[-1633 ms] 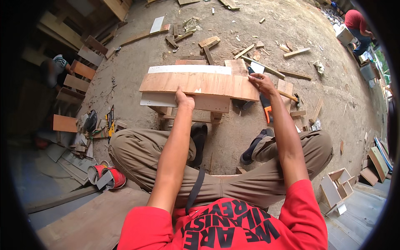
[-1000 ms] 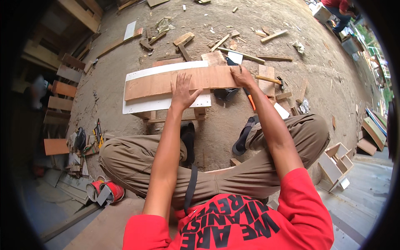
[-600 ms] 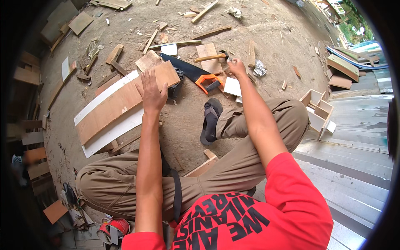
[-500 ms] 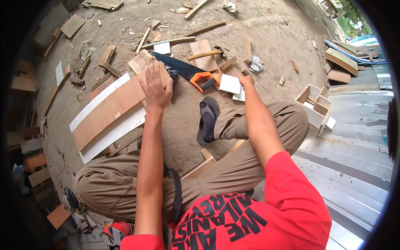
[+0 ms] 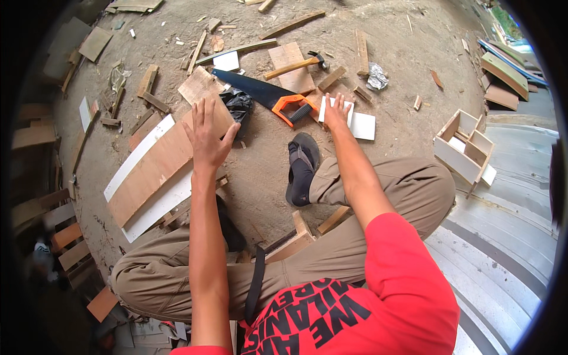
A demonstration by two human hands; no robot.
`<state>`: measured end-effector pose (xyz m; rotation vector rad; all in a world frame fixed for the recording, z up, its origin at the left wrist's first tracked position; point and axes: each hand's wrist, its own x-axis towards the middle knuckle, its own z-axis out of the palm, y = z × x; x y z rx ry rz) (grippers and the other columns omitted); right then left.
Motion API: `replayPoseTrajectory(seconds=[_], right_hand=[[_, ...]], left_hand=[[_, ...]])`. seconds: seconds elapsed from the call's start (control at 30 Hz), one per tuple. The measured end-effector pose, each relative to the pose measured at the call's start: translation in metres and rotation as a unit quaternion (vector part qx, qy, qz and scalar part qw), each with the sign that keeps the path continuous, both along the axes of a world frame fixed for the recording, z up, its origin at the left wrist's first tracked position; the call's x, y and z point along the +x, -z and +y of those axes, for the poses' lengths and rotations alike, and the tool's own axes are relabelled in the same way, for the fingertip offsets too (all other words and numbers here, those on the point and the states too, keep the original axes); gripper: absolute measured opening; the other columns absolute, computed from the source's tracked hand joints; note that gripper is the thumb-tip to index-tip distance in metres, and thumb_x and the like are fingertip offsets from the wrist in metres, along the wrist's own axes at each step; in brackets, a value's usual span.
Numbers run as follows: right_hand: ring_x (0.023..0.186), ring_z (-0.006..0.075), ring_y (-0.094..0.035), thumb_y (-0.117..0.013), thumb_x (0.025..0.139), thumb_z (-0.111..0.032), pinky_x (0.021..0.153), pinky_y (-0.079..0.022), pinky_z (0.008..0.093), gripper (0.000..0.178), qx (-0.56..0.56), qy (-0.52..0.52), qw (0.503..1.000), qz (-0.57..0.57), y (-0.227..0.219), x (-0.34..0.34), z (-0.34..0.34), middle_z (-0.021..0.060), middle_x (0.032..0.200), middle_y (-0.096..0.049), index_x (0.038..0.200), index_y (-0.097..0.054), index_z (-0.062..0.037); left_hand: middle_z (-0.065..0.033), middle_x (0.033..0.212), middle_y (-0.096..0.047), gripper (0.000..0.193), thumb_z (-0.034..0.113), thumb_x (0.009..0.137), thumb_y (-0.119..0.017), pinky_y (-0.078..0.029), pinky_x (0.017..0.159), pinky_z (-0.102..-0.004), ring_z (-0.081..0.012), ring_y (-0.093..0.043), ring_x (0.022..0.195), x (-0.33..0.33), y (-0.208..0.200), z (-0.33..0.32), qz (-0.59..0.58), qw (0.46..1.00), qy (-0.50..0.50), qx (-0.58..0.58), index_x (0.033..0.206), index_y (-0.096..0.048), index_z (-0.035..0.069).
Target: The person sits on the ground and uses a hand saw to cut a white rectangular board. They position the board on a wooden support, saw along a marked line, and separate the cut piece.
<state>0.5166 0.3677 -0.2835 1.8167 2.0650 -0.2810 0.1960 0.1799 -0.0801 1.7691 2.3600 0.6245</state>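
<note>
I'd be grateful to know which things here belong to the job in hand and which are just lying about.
Likely the job:
plank, under the left hand
white board beneath it
white piece at the right hand

Seemingly lying about:
saw and hammer, both untouched
foil
black bag
box

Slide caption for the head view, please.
Left hand on a plywood board, right hand over a white piece beside the orange-handled saw.

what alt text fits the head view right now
A left hand lies spread on a long plywood board, while the right hand covers part of a white square piece. An orange-handled saw and a hammer lie nearby among wood offcuts.
</note>
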Motion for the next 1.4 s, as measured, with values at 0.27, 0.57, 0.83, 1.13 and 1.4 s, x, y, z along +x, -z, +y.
replayPoseTrajectory(seconds=[0.27,0.57,0.83,1.13,1.4], right_hand=[[0.145,0.0407,-0.032,-0.082,0.073,-0.042,0.115,-0.009,0.0706,0.109,-0.09,0.1,0.99,-0.044,-0.048,-0.025,-0.001,0.0245,0.152,-0.04,0.155,-0.021,-0.0054],[0.128,0.0405,-0.052,-0.07,0.072,-0.055,0.105,-0.044,0.0417,0.103,0.001,0.215,0.944,0.251,-0.089,-0.049,0.008,0.0285,0.139,-0.052,0.142,-0.035,0.0122],[0.085,0.0184,-0.055,-0.052,0.09,-0.045,0.075,-0.047,0.0341,0.043,-0.271,0.072,0.739,0.613,-0.23,-0.179,-0.025,0.0095,0.098,-0.056,0.111,-0.055,-0.0084],[0.106,0.0231,-0.055,-0.043,0.097,-0.054,0.088,-0.045,0.0363,0.059,-0.246,-0.172,0.824,0.48,-0.288,-0.239,-0.074,0.012,0.121,-0.061,0.124,-0.058,-0.0034],[0.111,0.0284,-0.059,-0.04,0.097,-0.051,0.084,-0.053,0.0458,0.059,-0.232,-0.161,0.872,0.399,-0.281,-0.27,-0.065,0.0157,0.125,-0.061,0.13,-0.055,-0.0043]], left_hand=[[-0.018,0.157,-0.035,0.137,0.072,0.045,-0.085,-0.012,0.119,-0.0634,-0.0322,-0.03,0.147,-0.083,-0.023,-0.025,0.021,0.981,-0.036,-0.19,0.154,-0.031,0.01],[-0.0211,0.148,-0.046,0.13,0.08,0.051,-0.078,-0.028,0.111,-0.0603,-0.0333,-0.042,0.14,-0.049,-0.022,-0.023,0.02,0.978,-0.152,-0.141,0.149,-0.04,0.003],[-0.0163,0.146,-0.048,0.119,0.08,0.063,-0.07,-0.026,0.109,-0.0617,-0.0296,-0.04,0.139,-0.053,-0.012,-0.068,0.016,0.975,-0.202,-0.096,0.148,-0.041,0.003],[-0.0086,0.154,-0.041,0.09,0.065,0.084,-0.059,-0.02,0.117,-0.0523,-0.0257,-0.035,0.143,-0.063,0.001,-0.085,-0.031,0.986,-0.146,-0.074,0.152,-0.036,0.01],[-0.0107,0.148,-0.049,0.078,0.056,0.089,-0.058,-0.024,0.115,-0.0494,-0.0238,-0.041,0.139,-0.061,0.006,-0.087,-0.004,0.987,-0.159,-0.02,0.148,-0.043,0.008]])
